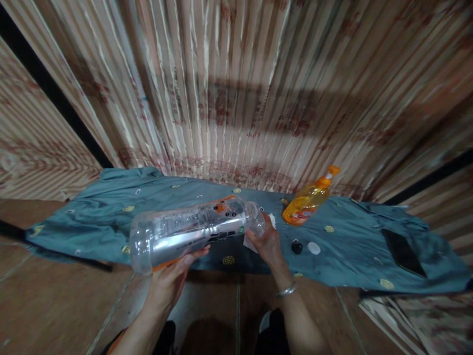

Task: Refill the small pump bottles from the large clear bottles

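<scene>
A large clear plastic bottle [192, 229] with a silver and orange label lies tilted sideways in the air over the cloth. My left hand [177, 273] holds it from below near its base, fingers partly hidden behind it. At the other end, my right hand [268, 244] is closed around the clear plastic part [255, 217] at the bottle's narrow end; whether that part is separate from the bottle, I cannot tell. Below my right hand shows a white piece of paper or tissue [251, 244]. A black round cap [296, 246] and a white disc [314, 248] lie just to the right.
A pump bottle of orange liquid [305, 203] stands farther back on the teal cloth [351, 251] covering the narrow table. A black phone-like slab [403, 252] lies at the right. Pleated curtains [229, 98] rise behind, with dark poles [55, 88] at the sides.
</scene>
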A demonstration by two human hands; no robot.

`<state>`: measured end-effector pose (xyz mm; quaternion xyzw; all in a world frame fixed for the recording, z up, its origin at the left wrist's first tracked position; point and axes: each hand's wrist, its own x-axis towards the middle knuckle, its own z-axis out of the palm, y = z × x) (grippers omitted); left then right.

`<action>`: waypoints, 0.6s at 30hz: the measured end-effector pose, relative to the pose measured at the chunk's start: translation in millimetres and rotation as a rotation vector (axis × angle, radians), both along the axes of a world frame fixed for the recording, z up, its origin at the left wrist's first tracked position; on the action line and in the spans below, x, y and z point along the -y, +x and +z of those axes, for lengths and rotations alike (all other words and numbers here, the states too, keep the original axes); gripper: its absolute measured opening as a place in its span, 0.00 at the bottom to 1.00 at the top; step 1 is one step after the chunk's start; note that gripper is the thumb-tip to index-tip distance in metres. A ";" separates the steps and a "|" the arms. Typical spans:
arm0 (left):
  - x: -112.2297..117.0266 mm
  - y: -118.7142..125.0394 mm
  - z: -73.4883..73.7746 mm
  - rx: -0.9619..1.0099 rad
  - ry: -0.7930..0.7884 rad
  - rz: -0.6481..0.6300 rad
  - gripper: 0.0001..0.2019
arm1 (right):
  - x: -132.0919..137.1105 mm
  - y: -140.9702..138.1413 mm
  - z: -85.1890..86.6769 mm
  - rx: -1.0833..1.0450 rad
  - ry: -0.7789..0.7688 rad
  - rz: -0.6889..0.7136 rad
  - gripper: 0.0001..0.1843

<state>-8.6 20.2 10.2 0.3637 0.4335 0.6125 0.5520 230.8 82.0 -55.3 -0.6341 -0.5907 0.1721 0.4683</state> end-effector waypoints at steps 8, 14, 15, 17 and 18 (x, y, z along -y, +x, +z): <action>0.3 -6.8 -13.3 -0.012 0.014 -0.063 0.16 | -0.3 -0.7 -1.3 0.006 -0.002 -0.014 0.33; -0.1 -12.7 -20.3 -0.061 -0.007 -0.102 0.19 | 0.2 -0.1 -3.9 0.018 0.017 -0.017 0.31; -0.2 -13.2 -20.8 -0.067 -0.008 -0.108 0.20 | 0.4 0.0 -4.0 0.019 0.021 -0.014 0.32; 0.2 -13.5 -20.9 -0.073 -0.008 -0.118 0.21 | 0.8 0.2 -3.9 0.018 0.018 -0.008 0.32; 0.7 -13.6 -20.4 -0.075 -0.007 -0.120 0.21 | 1.0 0.3 -3.7 0.017 0.011 -0.005 0.32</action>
